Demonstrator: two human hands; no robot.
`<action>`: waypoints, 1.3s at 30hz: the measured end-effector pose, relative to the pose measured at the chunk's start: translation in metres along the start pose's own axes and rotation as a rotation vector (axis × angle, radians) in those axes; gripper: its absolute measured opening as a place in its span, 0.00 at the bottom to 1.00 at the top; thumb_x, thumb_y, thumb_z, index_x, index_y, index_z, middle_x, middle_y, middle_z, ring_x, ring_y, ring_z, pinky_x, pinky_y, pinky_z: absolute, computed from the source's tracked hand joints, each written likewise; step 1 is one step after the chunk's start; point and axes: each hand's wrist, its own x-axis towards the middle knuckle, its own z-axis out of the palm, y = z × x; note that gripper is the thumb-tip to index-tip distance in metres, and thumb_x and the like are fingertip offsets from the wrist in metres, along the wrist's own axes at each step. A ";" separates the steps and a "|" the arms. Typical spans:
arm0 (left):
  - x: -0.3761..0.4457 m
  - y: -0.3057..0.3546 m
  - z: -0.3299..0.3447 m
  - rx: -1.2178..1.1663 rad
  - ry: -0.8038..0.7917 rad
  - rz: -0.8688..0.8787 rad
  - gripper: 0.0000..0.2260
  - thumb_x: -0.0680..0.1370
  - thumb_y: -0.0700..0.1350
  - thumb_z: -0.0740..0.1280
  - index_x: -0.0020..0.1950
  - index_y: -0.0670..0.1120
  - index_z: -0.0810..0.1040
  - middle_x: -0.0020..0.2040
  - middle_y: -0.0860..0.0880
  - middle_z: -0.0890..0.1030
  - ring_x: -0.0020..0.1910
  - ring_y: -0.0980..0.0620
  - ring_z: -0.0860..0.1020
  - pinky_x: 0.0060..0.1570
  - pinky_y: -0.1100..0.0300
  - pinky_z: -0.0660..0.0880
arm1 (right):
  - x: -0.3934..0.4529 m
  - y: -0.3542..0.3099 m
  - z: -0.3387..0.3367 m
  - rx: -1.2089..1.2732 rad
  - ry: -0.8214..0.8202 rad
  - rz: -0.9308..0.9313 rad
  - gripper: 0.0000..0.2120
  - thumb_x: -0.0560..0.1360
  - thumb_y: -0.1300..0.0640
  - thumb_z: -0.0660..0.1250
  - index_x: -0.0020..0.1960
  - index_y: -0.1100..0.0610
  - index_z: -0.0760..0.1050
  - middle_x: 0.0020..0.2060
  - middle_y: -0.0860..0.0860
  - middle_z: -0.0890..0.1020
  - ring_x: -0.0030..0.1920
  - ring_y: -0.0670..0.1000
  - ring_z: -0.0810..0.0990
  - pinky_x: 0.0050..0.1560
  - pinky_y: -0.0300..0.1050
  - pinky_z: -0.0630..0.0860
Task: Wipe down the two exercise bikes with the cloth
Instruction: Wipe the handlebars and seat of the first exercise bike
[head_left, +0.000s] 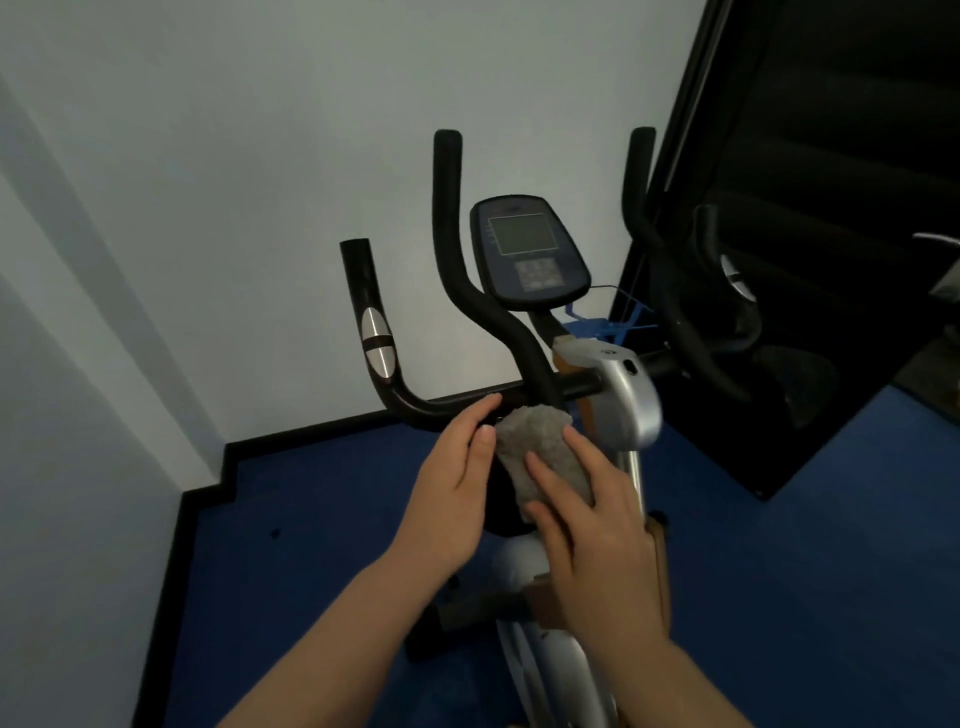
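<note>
An exercise bike (626, 400) with black handlebars (452, 249) and a dark console (527, 249) stands in front of me. A grey cloth (530, 441) lies bunched just below the handlebar crossbar at the stem. My left hand (452, 493) holds the cloth's left edge, thumb on the fabric and fingertips reaching the crossbar. My right hand (592, 535) lies on the cloth from the right, fingers straight over it. The cloth's lower part is hidden under my hands.
A white wall (234, 208) rises behind the bike, with black skirting (311, 434) along a blue floor (311, 545). A tall black panel (831, 156) stands at the right. Blue metal parts (613, 327) show behind the console stem.
</note>
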 end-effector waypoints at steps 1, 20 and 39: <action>0.000 0.000 0.000 -0.012 0.004 0.000 0.17 0.84 0.50 0.54 0.71 0.54 0.70 0.66 0.59 0.75 0.64 0.68 0.71 0.64 0.71 0.67 | 0.002 0.000 0.000 -0.005 0.042 -0.007 0.21 0.70 0.61 0.75 0.62 0.55 0.80 0.65 0.55 0.75 0.59 0.54 0.75 0.54 0.47 0.77; 0.026 0.000 0.002 -0.052 0.043 -0.058 0.22 0.83 0.56 0.51 0.45 0.50 0.82 0.41 0.52 0.84 0.42 0.60 0.80 0.41 0.69 0.74 | 0.043 -0.002 0.016 -0.003 0.113 0.075 0.07 0.72 0.53 0.73 0.49 0.54 0.83 0.59 0.53 0.77 0.61 0.54 0.74 0.58 0.53 0.74; 0.024 -0.001 0.010 -0.162 0.222 -0.103 0.26 0.84 0.57 0.47 0.52 0.51 0.84 0.45 0.52 0.85 0.48 0.57 0.82 0.54 0.57 0.77 | 0.044 0.006 0.020 0.227 0.088 0.077 0.10 0.72 0.45 0.70 0.48 0.50 0.81 0.65 0.41 0.69 0.64 0.43 0.69 0.54 0.41 0.74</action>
